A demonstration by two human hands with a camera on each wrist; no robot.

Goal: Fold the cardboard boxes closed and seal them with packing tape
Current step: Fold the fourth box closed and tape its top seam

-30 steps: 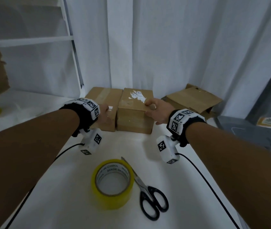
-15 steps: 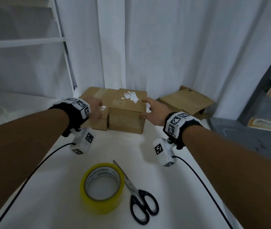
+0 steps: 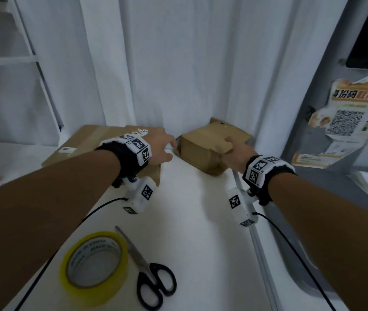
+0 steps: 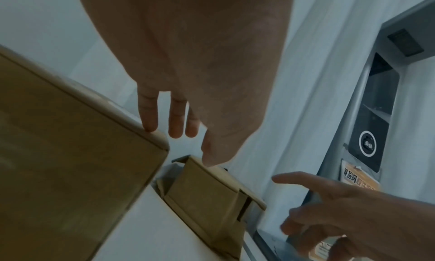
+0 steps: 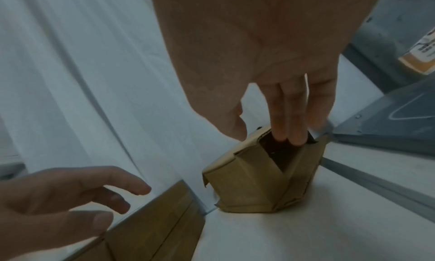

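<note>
A small brown cardboard box (image 3: 201,151) (image 5: 249,187) stands at the table's far right corner, its side flaps loose and gaping. My right hand (image 3: 232,149) (image 5: 263,131) holds its top flap, thumb on top and fingers (image 5: 292,134) tucked into the opening underneath. My left hand (image 3: 167,149) (image 4: 179,131) is open and holds nothing; it hovers over the near right corner of two closed boxes (image 3: 82,149) (image 4: 70,162) on the left and points toward the small box. A yellow tape roll (image 3: 93,265) lies near me.
Black-handled scissors (image 3: 149,277) lie just right of the tape on the white table (image 3: 189,221). A white curtain (image 3: 178,63) hangs close behind the boxes. A grey cabinet with a QR poster (image 3: 344,122) stands past the table's right edge (image 3: 261,250).
Both hands have left the middle box and swung right. The right hand has reached the small corner box and taken its flap; the head has turned right too.
</note>
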